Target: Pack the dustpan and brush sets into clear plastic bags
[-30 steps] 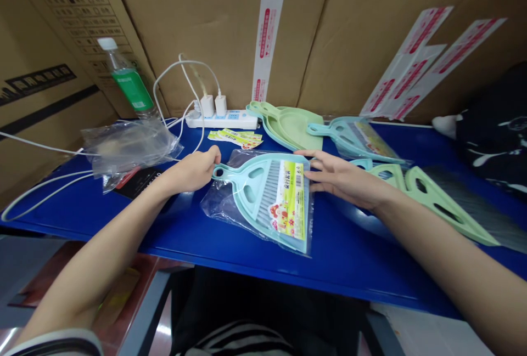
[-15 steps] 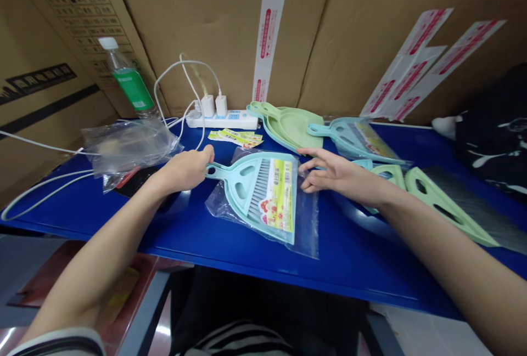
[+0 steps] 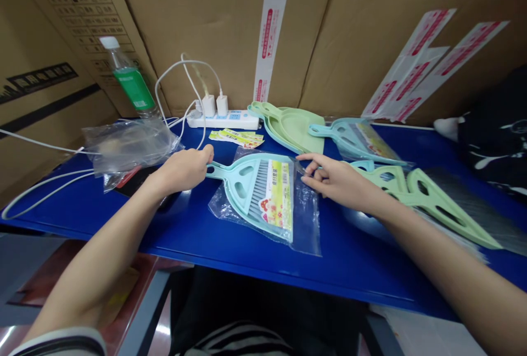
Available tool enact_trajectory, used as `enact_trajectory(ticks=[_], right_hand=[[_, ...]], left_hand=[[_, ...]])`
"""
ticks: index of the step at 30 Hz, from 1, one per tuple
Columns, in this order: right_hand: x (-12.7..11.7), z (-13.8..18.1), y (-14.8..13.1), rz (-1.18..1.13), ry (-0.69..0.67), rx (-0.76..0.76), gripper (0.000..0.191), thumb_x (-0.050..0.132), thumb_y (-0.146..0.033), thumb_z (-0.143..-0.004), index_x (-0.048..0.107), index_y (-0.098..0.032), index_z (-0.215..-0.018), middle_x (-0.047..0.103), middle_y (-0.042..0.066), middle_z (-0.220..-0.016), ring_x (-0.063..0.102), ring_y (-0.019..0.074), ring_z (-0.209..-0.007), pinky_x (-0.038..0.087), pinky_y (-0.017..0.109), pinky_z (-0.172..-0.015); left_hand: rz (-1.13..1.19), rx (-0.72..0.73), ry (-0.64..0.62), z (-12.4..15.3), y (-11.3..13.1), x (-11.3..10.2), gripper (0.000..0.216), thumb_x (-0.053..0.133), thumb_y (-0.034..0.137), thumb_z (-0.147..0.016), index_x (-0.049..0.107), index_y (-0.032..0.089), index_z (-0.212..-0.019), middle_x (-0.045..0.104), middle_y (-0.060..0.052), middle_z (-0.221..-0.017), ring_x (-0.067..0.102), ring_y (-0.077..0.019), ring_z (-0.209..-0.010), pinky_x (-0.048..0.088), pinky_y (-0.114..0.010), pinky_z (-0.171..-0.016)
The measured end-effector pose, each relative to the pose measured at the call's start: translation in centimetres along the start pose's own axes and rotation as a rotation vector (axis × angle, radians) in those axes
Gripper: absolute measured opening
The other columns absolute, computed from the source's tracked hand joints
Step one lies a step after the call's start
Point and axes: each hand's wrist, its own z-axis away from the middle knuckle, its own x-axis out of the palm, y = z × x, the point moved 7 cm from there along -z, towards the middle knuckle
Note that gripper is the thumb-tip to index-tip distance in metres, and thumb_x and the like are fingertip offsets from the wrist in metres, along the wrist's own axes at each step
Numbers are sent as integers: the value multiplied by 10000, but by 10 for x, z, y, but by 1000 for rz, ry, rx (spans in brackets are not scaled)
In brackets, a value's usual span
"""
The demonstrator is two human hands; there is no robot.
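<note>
1. Our left hand (image 3: 183,170) is gripping the blue dustpan (image 3: 234,202), our right hand (image 3: 335,179) pinching the bag (image 3: 307,224).
2. On the tabletop (image 3: 341,260), this dustpan is already carrying brush (image 3: 244,179) and label (image 3: 278,194).
3. A green dustpan (image 3: 300,131) is lying unbagged.

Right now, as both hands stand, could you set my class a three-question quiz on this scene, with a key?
1. True or false: the left hand has its grip at the handle end of the light-blue plastic dustpan-and-brush set.
2. Which is nearest the right hand's fingertips?
A) the clear plastic bag extending past the set's wide end
B) the white plastic power strip
C) the brown cardboard box at far left
3. Fill in: the label on the white-capped clear plastic bottle is ____.

Key: 1 true; 2 A; 3 green.
</note>
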Motion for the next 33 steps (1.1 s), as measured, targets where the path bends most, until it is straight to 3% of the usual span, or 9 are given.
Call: enact_trajectory(ticks=[4,9,14,18,21,23,27,33], right_hand=[[-4,0,-6,159,101,-83,274,451,-210,-796,606,-197,-1021,562,-24,-598,518,156,-483,446,306,-587],[-5,-1,-6,226,164,-149,303,406,-163,-770,614,-205,-986,475,-60,-487,456,157,-405,399,285,-537],[-6,-2,-7,264,199,-148,301,386,-208,-810,625,-189,-991,484,-42,-494,462,167,-409,378,287,-515],[-7,-2,-7,293,215,-116,326,362,-270,-858,632,-168,-1009,475,-32,-480,453,179,-404,371,300,-508],[-9,-2,-7,291,221,-109,326,356,-256,-859,630,-171,-1014,526,-19,-501,473,178,-412,381,300,-518],[-9,-2,-5,276,199,-83,332,358,-211,-841,626,-165,-1031,564,-17,-508,507,178,-426,395,297,-535],[-9,-2,0,251,142,5,356,363,-125,-774,623,-169,-1013,574,-35,-478,535,169,-428,398,277,-532],[-14,-1,-5,350,181,-18,157,416,-255,-820,525,-233,-709,500,-24,-452,498,166,-421,353,272,-506]], left_hand=[[-45,-12,-3,0,1,1,263,328,112,-875,511,157,-1058,638,-88,-755,597,-240,-691,355,-315,-608],[-73,-3,18,0,2,1,283,337,73,-851,522,154,-1050,640,-83,-777,598,-233,-704,390,-315,-619],[-80,101,239,-1,8,-7,262,358,29,-798,553,166,-907,619,-99,-868,568,-244,-863,447,-325,-690],[12,292,378,3,23,-12,206,371,84,-844,556,159,-894,592,-96,-907,541,-235,-900,476,-356,-788],[69,472,368,9,38,-9,205,360,139,-896,559,157,-943,583,-90,-968,550,-215,-893,489,-345,-789],[74,516,360,10,43,-7,210,360,170,-916,562,156,-971,577,-89,-983,564,-210,-877,497,-337,-770],[100,486,339,9,41,-5,216,376,178,-911,562,161,-1017,590,-77,-980,599,-203,-839,507,-333,-751],[113,422,318,3,37,-3,307,355,82,-864,564,174,-1069,642,-67,-1029,644,-210,-882,509,-328,-743]])
